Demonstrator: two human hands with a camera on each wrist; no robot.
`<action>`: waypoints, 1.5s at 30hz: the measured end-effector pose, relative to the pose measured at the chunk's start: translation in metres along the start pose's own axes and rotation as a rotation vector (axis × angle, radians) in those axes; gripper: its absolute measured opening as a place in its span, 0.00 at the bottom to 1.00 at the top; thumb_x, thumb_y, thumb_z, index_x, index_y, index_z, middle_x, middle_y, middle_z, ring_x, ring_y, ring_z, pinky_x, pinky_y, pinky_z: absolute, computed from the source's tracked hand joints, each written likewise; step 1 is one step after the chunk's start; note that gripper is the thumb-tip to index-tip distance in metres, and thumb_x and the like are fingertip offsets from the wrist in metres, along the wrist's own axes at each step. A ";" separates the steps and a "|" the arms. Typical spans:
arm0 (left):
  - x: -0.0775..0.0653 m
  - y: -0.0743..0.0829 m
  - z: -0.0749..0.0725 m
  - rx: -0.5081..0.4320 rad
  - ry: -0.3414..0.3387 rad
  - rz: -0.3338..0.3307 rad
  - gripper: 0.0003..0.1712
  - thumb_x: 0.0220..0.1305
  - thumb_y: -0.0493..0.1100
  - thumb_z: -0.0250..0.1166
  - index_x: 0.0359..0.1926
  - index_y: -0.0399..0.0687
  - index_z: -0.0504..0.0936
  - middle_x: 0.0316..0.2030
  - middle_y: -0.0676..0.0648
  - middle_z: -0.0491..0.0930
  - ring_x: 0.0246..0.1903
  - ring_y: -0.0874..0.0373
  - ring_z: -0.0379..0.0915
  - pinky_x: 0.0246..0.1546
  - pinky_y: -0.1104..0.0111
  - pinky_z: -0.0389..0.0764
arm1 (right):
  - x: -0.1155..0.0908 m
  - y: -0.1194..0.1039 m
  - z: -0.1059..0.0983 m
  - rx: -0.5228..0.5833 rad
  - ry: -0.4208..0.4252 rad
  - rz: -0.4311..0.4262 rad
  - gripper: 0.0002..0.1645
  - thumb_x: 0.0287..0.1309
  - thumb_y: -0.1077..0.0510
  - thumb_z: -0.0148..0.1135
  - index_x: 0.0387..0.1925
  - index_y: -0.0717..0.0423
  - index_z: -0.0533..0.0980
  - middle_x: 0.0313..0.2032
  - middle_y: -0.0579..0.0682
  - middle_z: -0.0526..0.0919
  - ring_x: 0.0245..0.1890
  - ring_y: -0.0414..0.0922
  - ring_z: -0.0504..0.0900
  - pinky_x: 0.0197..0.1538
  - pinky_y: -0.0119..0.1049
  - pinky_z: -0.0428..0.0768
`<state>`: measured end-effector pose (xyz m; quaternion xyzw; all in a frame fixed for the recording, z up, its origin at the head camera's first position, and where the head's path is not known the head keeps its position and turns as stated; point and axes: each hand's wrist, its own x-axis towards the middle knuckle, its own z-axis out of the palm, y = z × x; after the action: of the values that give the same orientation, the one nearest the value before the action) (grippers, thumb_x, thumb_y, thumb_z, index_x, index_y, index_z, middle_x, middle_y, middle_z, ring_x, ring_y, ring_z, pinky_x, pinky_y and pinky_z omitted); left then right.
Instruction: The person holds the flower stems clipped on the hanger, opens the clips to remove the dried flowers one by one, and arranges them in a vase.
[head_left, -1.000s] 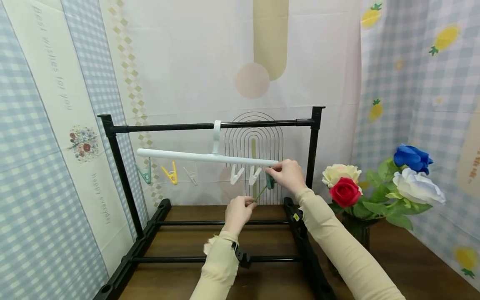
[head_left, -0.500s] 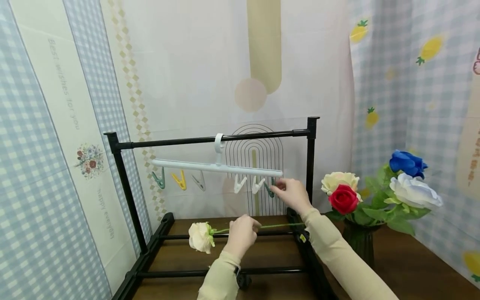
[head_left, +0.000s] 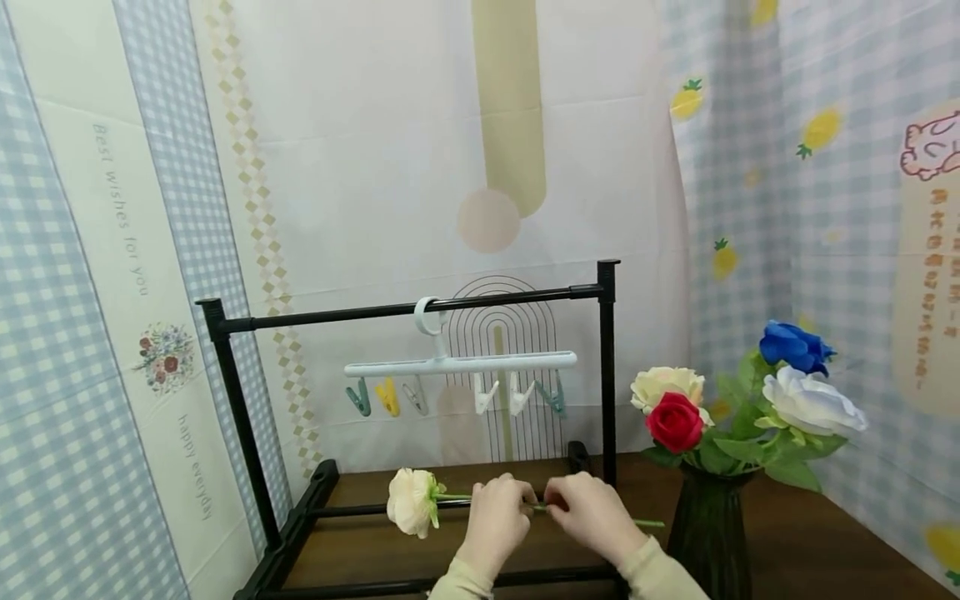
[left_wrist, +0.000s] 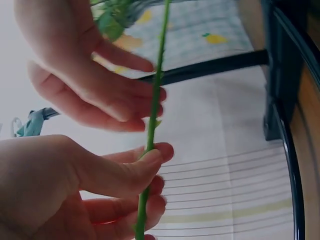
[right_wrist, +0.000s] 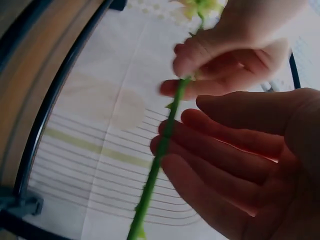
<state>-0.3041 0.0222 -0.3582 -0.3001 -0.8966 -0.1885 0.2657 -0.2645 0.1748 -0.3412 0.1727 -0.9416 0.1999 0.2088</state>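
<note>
An artificial cream rose (head_left: 412, 502) lies sideways in front of the rack, its bloom to the left and its green stem (left_wrist: 156, 102) running right. My left hand (head_left: 497, 518) pinches the stem between thumb and fingertips. Beside it, my right hand (head_left: 596, 512) has its fingertips at the stem, fingers loosely bent and thumb apart, as the right wrist view shows. Above both hands, a pale blue hanger (head_left: 465, 363) carries clothespins: a green one (head_left: 358, 398), a yellow one (head_left: 387, 397), a grey one, two white ones and another green one (head_left: 553, 395) at the right.
The hanger hooks over the top bar (head_left: 345, 317) of a black rack standing on the brown table (head_left: 795, 533). To the right, a dark green vase (head_left: 708, 533) holds red, cream, white and blue roses. Printed cloth hangs behind and at both sides.
My right hand has let go of the right green clothespin and come down to the stem. The rose has turned sideways in my left hand. The tilted hanger now hangs nearly level.
</note>
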 end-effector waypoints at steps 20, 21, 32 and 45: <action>-0.014 0.015 -0.023 -0.164 0.016 -0.065 0.12 0.42 0.34 0.74 0.26 0.54 0.82 0.20 0.57 0.80 0.20 0.63 0.73 0.29 0.67 0.69 | -0.029 -0.016 0.034 -0.244 0.496 -0.188 0.18 0.34 0.67 0.77 0.23 0.46 0.77 0.21 0.37 0.79 0.19 0.31 0.74 0.18 0.19 0.63; -0.015 0.013 -0.026 -0.207 0.004 -0.074 0.12 0.44 0.34 0.73 0.29 0.53 0.82 0.21 0.58 0.80 0.21 0.64 0.73 0.29 0.67 0.70 | -0.029 -0.016 0.034 -0.244 0.497 -0.201 0.18 0.34 0.67 0.77 0.24 0.46 0.77 0.21 0.37 0.78 0.19 0.32 0.75 0.18 0.19 0.63; -0.024 0.015 -0.087 -0.754 0.029 0.237 0.14 0.67 0.39 0.61 0.53 0.50 0.76 0.32 0.52 0.84 0.36 0.66 0.80 0.41 0.69 0.81 | -0.027 -0.019 -0.001 -0.054 0.540 -0.151 0.17 0.36 0.69 0.77 0.26 0.48 0.80 0.24 0.40 0.83 0.23 0.30 0.79 0.27 0.20 0.75; -0.006 0.039 -0.042 -0.945 -0.777 0.461 0.17 0.74 0.47 0.52 0.60 0.52 0.74 0.40 0.41 0.86 0.40 0.76 0.78 0.46 0.77 0.77 | -0.043 -0.001 -0.103 0.025 0.659 -0.048 0.13 0.38 0.71 0.76 0.25 0.53 0.83 0.24 0.45 0.87 0.22 0.29 0.79 0.27 0.19 0.75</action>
<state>-0.2598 0.0280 -0.3213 -0.6152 -0.6608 -0.3782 -0.2046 -0.1943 0.2308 -0.2751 0.1235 -0.8164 0.2515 0.5050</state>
